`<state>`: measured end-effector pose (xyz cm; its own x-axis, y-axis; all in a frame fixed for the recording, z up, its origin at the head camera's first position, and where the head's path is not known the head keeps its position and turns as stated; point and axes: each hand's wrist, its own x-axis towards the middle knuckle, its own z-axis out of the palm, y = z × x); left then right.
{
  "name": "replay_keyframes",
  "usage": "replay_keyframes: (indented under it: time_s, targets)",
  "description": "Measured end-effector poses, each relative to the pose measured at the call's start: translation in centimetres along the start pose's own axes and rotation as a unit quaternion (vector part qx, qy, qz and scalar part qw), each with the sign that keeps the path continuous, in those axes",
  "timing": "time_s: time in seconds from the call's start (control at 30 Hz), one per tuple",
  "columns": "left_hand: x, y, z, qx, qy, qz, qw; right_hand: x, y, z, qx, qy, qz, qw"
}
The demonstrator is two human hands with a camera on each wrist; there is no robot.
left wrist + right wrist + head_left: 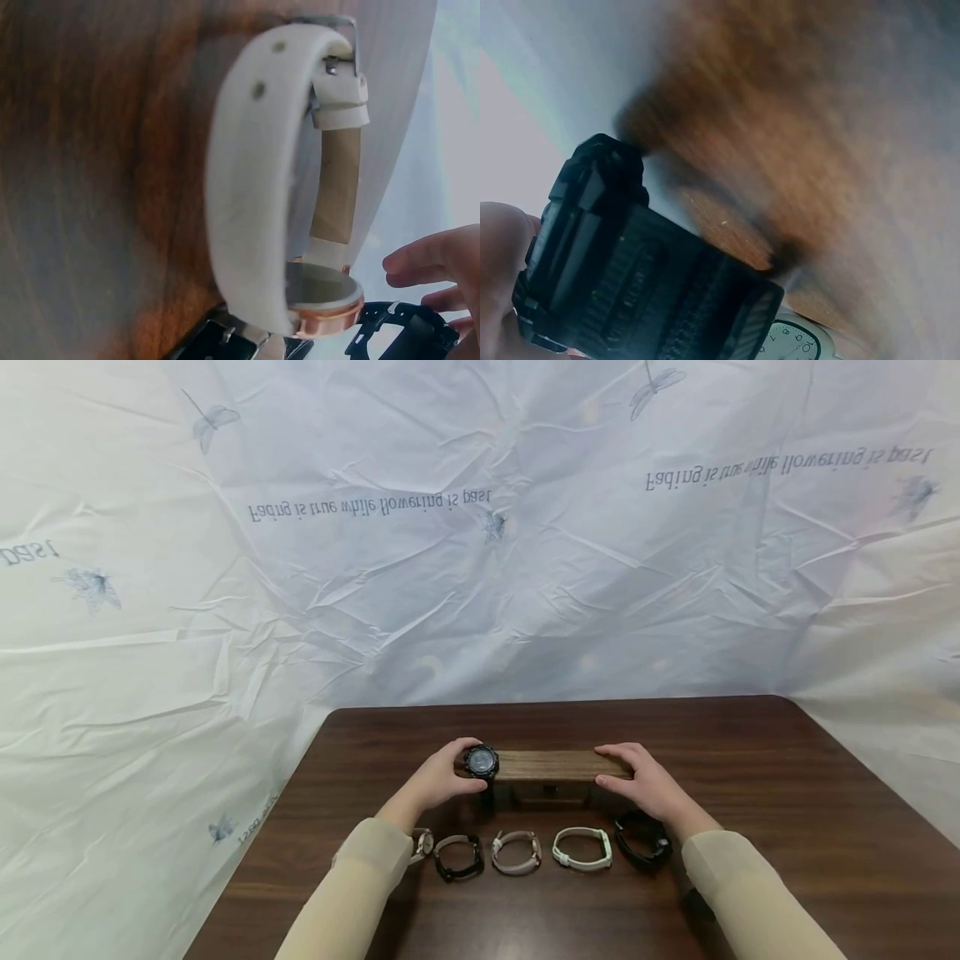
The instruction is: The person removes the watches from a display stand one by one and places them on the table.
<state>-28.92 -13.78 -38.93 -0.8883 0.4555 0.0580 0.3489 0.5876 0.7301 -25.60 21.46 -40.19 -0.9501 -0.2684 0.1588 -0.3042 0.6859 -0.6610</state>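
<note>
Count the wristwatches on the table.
6: a black watch on the wooden stand held by the left hand, and five in a front row, the leftmost partly hidden by the sleeve.

Words run across the crinkled white backdrop sheet behind the table, and they read mirrored: "Fading is true while flowering is past", once left of centre, once again up at the right (that one tilts upward a little). At the far left edge only "past" shows, cut off. Low on the left fold there's more print, too small to read. A white watch dial shows numerals at its rim, 7 to 10.
</note>
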Motion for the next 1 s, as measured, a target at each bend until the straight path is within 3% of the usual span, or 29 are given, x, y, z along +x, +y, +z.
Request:
replay_keyframes:
  time_s: [0.33,0.6,0.83,1.0]
  targets:
    - [0.1,-0.4,0.6,-0.03,0.006,-0.02,0.9993,0.0,0.2,0.0,0.003,0.002,-0.001,1.0]
    - [0.0,-0.5,1.1,-0.117,0.011,-0.038,0.9924,-0.1,0.2,0.0,0.005,0.003,-0.004,1.0]
    - [-1.2,2.1,0.3,-0.17,-0.008,-0.039,0.9846,-0.1,0.2,0.0,0.002,0.003,-0.002,1.0]
    - [-1.2,1.9,0.4,-0.212,-0.022,-0.045,0.9759,-0.1,0.2,0.0,0.004,0.002,-0.001,1.0]
